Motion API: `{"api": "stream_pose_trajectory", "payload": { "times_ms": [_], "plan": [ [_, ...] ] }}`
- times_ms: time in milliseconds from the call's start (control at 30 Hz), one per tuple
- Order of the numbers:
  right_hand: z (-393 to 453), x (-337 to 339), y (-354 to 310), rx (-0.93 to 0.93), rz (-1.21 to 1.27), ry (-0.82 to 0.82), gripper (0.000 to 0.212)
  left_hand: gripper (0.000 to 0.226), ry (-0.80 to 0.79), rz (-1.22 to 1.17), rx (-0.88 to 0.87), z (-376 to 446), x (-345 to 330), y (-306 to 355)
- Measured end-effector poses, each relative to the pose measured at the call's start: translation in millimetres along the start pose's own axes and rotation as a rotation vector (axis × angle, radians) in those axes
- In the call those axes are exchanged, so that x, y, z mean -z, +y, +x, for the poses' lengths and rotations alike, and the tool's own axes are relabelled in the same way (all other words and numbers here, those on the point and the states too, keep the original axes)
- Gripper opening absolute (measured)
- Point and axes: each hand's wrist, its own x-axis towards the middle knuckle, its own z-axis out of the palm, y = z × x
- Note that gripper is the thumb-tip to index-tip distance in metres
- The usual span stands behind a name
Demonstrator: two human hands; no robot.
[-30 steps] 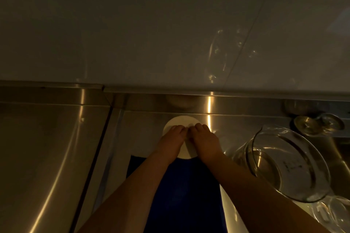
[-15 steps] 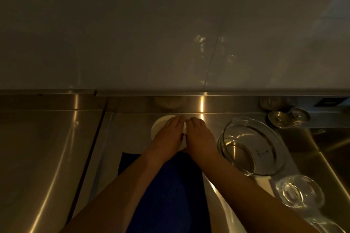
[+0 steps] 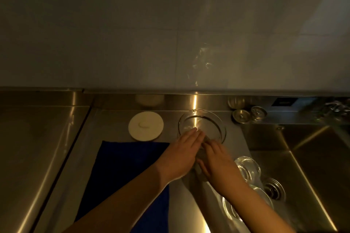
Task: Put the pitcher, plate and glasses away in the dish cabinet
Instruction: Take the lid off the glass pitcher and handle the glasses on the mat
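Pitcher (image 3: 202,126): clear glass, lying on the steel counter (image 3: 117,119), right of the white plate (image 3: 145,126)
Left hand (image 3: 180,159): fingers straight, flat against the pitcher's near side
Right hand (image 3: 219,164): fingers straight, beside it
Glasses (image 3: 248,168): near right
Writing: none readable

Clear glass pitcher (image 3: 202,126) upright at far centre of steel counter, spout pointing far; white round plate (image 3: 145,126) flat just left of it; clear glasses (image 3: 248,169) clustered near right, beside sink edge.
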Motion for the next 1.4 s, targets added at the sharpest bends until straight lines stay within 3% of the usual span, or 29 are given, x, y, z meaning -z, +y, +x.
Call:
{"api": "stream_pose_trajectory", "payload": {
  "times_ms": [167,267,333,467,733,867,1100,1400],
  "plan": [
    [-10,-6,14,0.102,-0.021,0.127,0.052,0.050,-0.037,0.161,0.046,-7,-18,13],
    [-15,-14,13,0.068,-0.004,0.132,0.070,0.037,-0.028,0.275,0.023,-5,-20,17],
    [-16,-18,10,0.052,0.005,0.132,0.077,0.034,0.017,0.247,0.074,-4,-20,20],
    [-12,-22,5,0.065,0.006,0.243,0.058,0.028,0.074,0.228,0.128,-2,-19,26],
    [-8,-21,10,0.113,-0.044,0.256,0.041,0.029,0.057,0.192,0.157,-6,-14,29],
    [-11,-22,9,0.154,-0.027,0.293,0.042,0.030,0.050,0.197,0.114,-13,-10,26],
    [-6,-6,-30,0.243,-0.007,0.383,0.039,0.025,0.179,0.135,0.050,-44,25,7],
    [-12,18,-101,0.282,-0.106,0.323,0.053,0.014,0.276,0.069,-0.032,-99,66,-24]
  ]
}}
